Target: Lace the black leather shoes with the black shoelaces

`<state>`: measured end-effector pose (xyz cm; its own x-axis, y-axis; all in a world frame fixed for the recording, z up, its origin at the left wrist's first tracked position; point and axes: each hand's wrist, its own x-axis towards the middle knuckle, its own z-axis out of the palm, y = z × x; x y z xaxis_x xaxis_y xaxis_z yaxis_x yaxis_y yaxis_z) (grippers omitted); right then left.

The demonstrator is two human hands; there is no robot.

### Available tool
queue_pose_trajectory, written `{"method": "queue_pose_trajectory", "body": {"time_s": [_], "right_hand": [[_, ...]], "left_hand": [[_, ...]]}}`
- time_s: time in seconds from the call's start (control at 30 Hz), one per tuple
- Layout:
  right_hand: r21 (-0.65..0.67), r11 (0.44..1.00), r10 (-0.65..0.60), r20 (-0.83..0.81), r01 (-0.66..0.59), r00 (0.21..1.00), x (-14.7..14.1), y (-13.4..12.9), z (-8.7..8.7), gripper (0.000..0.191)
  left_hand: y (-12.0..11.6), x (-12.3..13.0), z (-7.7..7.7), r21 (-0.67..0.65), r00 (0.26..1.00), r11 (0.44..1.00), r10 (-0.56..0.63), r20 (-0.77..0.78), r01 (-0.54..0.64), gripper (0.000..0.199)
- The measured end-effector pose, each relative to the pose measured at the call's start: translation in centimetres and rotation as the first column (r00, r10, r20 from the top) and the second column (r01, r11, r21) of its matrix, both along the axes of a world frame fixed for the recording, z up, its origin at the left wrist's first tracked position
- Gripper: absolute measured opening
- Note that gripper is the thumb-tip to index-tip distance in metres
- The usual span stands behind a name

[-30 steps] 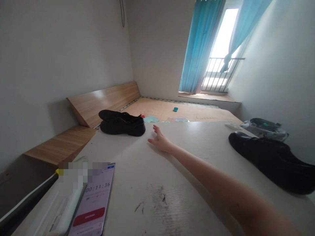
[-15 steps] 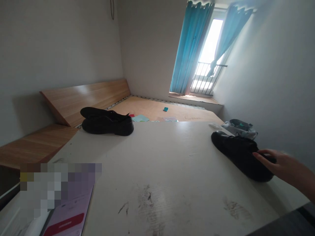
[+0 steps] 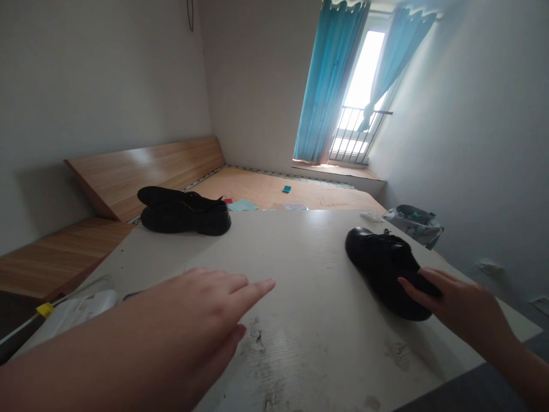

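Note:
My right hand (image 3: 450, 297) grips a black lace-up shoe (image 3: 381, 269) by its heel end, thumb on the near side and fingers over the opening. The toe points away from me, and the shoe is at the right of the white table (image 3: 300, 252). My left hand (image 3: 218, 303) reaches in from the lower left above the table, empty, with the index finger stretched out and the thumb apart below it. Another pair of dark shoe shapes, a black shoe (image 3: 184, 220) with a second sole-like part behind it, lies at the table's far left.
A white power strip (image 3: 81, 312) with a cable and yellow tag lies at the left edge. Behind the table is a bed (image 3: 257, 180) with a wooden headboard (image 3: 150, 174). A bin (image 3: 416, 223) stands beyond the right edge, near a small clear packet (image 3: 371, 217).
My left hand has come into view from the lower left, covering the phone. My right hand has brought the shoe leftward and turned it, so its opening shows more.

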<state>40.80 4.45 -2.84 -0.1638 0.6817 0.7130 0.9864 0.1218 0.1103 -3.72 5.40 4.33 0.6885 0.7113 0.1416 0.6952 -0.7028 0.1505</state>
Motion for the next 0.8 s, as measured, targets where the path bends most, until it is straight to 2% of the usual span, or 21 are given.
{"method": "queue_pose_trajectory", "body": {"time_s": [0.03, 0.07, 0.13, 0.23, 0.33, 0.4, 0.5, 0.57, 0.63, 0.7, 0.73, 0.8], "right_hand": [[0.001, 0.999, 0.035, 0.12, -0.036, 0.992, -2.3, -0.4, -0.1, 0.043], [0.004, 0.995, 0.095, 0.173, -0.097, 0.98, -4.7, -0.7, -0.1, 0.039], [-0.034, 0.972, 0.237, 0.166, -0.234, 0.957, -9.3, -1.5, 0.0, 0.033], [-0.074, 0.899, 0.436, 0.091, -0.431, 0.895, -15.6, -2.4, 0.1, 0.032], [-0.043, 0.851, 0.525, 0.073, -0.523, 0.848, -20.6, -3.0, -0.1, 0.033], [-0.007, 0.841, 0.539, 0.093, -0.541, 0.837, -22.9, -3.4, -0.4, 0.033], [0.053, 0.835, 0.538, 0.124, -0.547, 0.834, -24.8, -3.8, -0.6, 0.034], [0.05, 0.814, 0.572, 0.101, -0.579, 0.814, -25.1, -3.9, -0.1, 0.035], [-0.048, 0.762, 0.647, 0.003, -0.646, 0.763, -24.6, -3.4, 1.0, 0.035], [-0.186, 0.702, 0.663, -0.181, -0.687, 0.727, -23.8, -2.2, 2.5, 0.032], [-0.243, 0.698, 0.613, -0.283, -0.673, 0.738, -23.4, -1.2, 3.2, 0.029], [-0.295, 0.748, 0.446, -0.44, -0.595, 0.779, -22.7, 1.3, 4.0, 0.024]], "left_hand": [[0.3, -0.2, 0.0, -0.024, 0.999, 0.999, 0.042, -0.022, -0.042, 0.049], [0.6, -0.3, 0.1, -0.045, 0.996, 0.996, 0.074, -0.042, -0.076, 0.048], [1.1, -0.1, 0.2, -0.085, 0.99, 0.99, 0.108, -0.086, -0.116, 0.047], [1.7, 0.5, 0.8, -0.118, 0.983, 0.982, 0.128, -0.133, -0.144, 0.049], [2.2, 1.0, 1.2, -0.107, 0.979, 0.982, 0.139, -0.146, -0.156, 0.048], [2.5, 1.1, 1.1, -0.113, 0.976, 0.979, 0.151, -0.16, -0.17, 0.045], [2.9, 1.2, 0.8, -0.152, 0.97, 0.971, 0.157, -0.184, -0.186, 0.039], [3.1, 1.4, 0.7, -0.158, 0.968, 0.969, 0.157, -0.195, -0.19, 0.033], [3.2, 1.7, 0.7, -0.154, 0.97, 0.972, 0.145, -0.195, -0.176, 0.029], [3.2, 2.0, 0.6, -0.155, 0.975, 0.976, 0.124, -0.183, -0.153, 0.029], [3.2, 2.2, 0.5, -0.153, 0.978, 0.978, 0.115, -0.174, -0.143, 0.029], [3.2, 2.5, 0.3, -0.144, 0.981, 0.98, 0.112, -0.159, -0.135, 0.027]]}}
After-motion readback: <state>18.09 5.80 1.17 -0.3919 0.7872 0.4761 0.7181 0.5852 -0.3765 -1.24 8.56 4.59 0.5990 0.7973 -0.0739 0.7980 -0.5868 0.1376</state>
